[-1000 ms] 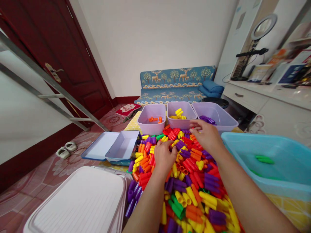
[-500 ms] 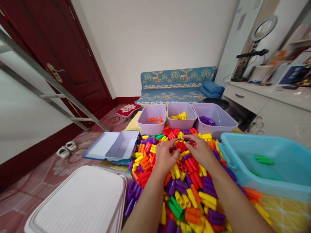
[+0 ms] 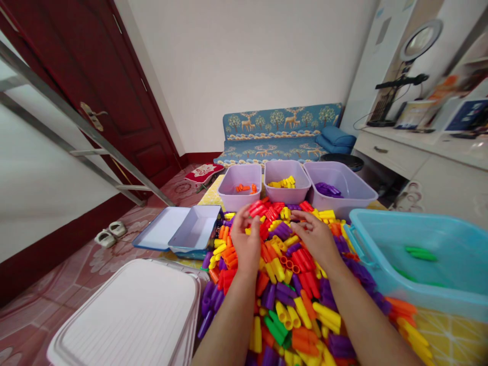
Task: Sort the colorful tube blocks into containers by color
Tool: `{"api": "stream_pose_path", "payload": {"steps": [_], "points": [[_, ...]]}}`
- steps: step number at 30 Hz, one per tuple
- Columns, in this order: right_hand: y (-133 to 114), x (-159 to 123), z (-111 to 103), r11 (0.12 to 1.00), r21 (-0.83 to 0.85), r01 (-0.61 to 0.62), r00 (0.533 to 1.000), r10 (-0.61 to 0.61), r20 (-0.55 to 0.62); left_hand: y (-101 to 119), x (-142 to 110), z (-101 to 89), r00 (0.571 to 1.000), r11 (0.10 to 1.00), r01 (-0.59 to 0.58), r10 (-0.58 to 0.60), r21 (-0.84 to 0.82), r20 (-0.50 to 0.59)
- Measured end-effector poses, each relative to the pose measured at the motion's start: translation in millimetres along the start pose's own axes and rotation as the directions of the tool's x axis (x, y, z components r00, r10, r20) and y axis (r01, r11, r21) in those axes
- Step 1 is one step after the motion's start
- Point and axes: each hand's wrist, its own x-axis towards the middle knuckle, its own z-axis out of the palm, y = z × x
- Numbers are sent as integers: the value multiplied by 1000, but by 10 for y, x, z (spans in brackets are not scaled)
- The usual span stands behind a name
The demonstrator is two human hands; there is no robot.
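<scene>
A heap of plastic tube-shaped pieces in red, yellow, purple, orange and green covers the table in front of me, many joined side by side. My left hand is raised over the heap's left part, fingers and thumb closed around a red tube piece. Part of that piece is hidden by the fingers. To the right, my right hand hovers with its fingers apart and holds nothing. A purple piece lies near its fingertips.
Behind the heap stand lilac bins with orange pieces, yellow pieces and purple pieces. A turquoise tub holding green pieces is at right. At left are an opened box and a white lid.
My left hand has moved left and up, taking the red piece from between the hands. A purple piece now shows there. My right hand has stayed nearly in place.
</scene>
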Motion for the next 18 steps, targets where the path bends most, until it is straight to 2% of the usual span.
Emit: {"api": "stream_pose_path", "payload": {"steps": [2, 4, 8, 12, 13, 15, 17, 18], "points": [[14, -5, -12, 1000, 1, -29, 999, 29, -14, -39, 139, -107, 971, 988, 56, -88, -146, -220], [11, -16, -19, 999, 10, -35, 999, 35, -16, -117, 299, -258, 922, 957, 80, -177, -277, -344], [2, -32, -12, 999, 29, -34, 999, 35, -17, -274, 512, -508, 926, 921, 129, -245, -366, -288], [33, -26, -5, 999, 37, -15, 999, 16, -40, -281, 504, -515, 892, 860, 208, -362, -466, -272], [42, -23, -4, 999, 35, -11, 999, 12, -42, -261, 484, -495, 889, 860, 244, -383, -449, -250], [55, -18, -5, 1000, 18, -7, 999, 7, -39, -206, 435, -457, 924, 922, 299, -344, -247, -169], [58, -15, -6, 1000, -15, -4, 999, 3, -35, -142, 377, -434, 971, 957, 239, -236, 163, -37], [57, -14, -6, 999, -32, 0, 1000, -1, -29, -108, 344, -428, 978, 912, 173, -203, 371, 45]]}}
